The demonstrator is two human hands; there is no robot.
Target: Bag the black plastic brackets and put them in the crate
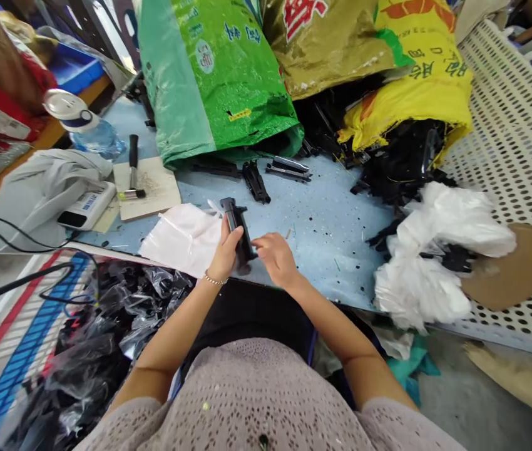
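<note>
My left hand (227, 250) is wrapped round a long black plastic part (238, 227), held tilted over the near edge of the blue work surface. Against the lower right side of that part, my right hand (275, 258) has its fingers bent and pressed together; whether they pinch something small is hidden. Under and left of my left hand lies a white plastic bag (184, 238). Beyond the hands rest more black plastic parts, one a ribbed piece (255, 181) and another a shiny long piece (288, 168).
A green sack (228, 81) and a yellow sack (416, 81) spill black parts at the back. Left are a hammer (133, 163) on a board, a white device (88, 205) and a water bottle (90, 128). Crumpled white plastic (435, 275) and a perforated panel (519, 125) stand right.
</note>
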